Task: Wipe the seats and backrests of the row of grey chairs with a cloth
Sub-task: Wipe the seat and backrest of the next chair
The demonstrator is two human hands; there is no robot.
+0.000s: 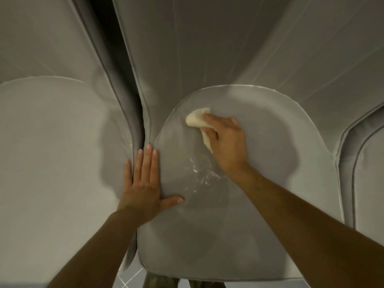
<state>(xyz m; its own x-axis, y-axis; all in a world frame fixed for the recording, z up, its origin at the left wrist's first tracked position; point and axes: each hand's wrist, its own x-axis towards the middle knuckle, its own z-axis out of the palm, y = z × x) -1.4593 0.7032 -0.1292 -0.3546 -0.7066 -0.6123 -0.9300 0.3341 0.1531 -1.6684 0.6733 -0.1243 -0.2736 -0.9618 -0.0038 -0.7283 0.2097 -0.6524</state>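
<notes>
Head view — right hand [227, 140] grips cloth [196, 120] on grey seat [274, 188].

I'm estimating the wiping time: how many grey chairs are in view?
3. The left chair fills the left side, the middle chair is under the cloth, and the right chair shows only as a sliver at the right edge. More may lie outside the frame.

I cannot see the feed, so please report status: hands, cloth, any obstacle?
Left hand flat on middle seat, left edge. Right hand holds cloth, pressed on seat near backrest. Wet streaks mid-seat; no obstacle seen.
</notes>
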